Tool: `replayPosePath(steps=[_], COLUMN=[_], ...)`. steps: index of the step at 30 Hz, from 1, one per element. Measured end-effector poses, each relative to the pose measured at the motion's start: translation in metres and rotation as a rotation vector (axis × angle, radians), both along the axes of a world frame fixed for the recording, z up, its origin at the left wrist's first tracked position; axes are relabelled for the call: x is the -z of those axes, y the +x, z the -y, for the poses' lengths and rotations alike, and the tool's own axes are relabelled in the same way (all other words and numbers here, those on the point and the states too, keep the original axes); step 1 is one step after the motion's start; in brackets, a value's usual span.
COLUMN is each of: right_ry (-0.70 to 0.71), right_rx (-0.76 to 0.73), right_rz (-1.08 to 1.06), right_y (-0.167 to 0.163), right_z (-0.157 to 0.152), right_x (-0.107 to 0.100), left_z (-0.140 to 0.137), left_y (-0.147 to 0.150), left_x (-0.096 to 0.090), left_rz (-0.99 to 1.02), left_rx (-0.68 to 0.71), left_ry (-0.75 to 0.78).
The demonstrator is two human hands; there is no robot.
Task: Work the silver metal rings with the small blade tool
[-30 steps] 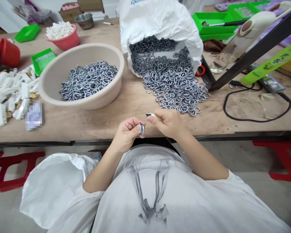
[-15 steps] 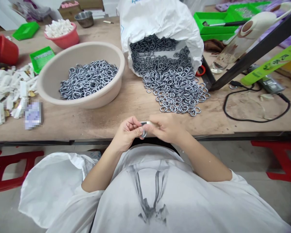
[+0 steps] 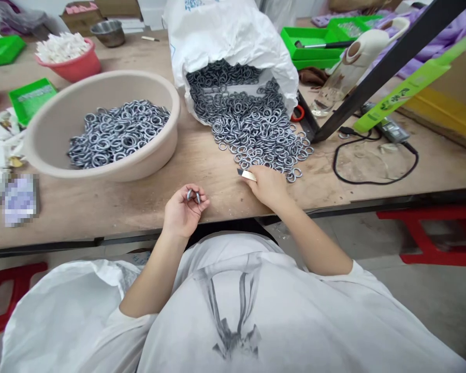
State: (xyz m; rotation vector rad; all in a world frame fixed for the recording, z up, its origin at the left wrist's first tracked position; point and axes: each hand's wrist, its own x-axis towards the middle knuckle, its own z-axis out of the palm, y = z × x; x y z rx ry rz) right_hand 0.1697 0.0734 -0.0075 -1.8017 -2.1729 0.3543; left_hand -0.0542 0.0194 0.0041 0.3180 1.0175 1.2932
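Note:
My left hand [image 3: 182, 211] is turned palm up above the table's front edge, its fingers curled round what looks like two grey rings [image 3: 193, 196]. In my right hand [image 3: 270, 185] is a small knife [image 3: 247, 174] with a white handle and a short dark blade that points left. That hand rests at the front of a loose pile of grey rings [image 3: 262, 135], its fingertips partly hidden behind the hand. The pile spills out of a white sack [image 3: 233, 33] lying on its side. Left of it, a wide beige basin [image 3: 39, 150] holds many similar rings.
A red bowl [image 3: 81, 67] of white pieces and green trays [image 3: 33, 98] stand at the back left. White scraps [image 3: 0, 150] lie on the far left. To the right are a slanted dark metal bar [image 3: 373, 77], a clear bottle [image 3: 337, 77] and a black cable [image 3: 336, 160].
My hands have come apart. My right hand has moved to the ring pile with the knife, while my left has turned palm up with the rings. The view has shifted right.

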Motion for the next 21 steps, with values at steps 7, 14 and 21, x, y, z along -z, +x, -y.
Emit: replayPosePath(steps=[7,14,21], right_ry=[-0.218,-0.039,0.222], right_rx=[-0.277,-0.335,-0.376], right_rz=[-1.063,-0.997,-0.773], right_y=[-0.032,-0.045,-0.037], right_z=[0.020,0.030,0.039], right_x=[-0.009,-0.004,-0.010], left_z=[0.011,0.020,0.021], left_y=[0.024,0.034,0.037], left_x=[-0.003,-0.002,-0.003], left_rz=[-0.036,-0.067,-0.140], left_rx=[0.241,0.378,0.243], left_ry=[0.076,0.160,0.183])
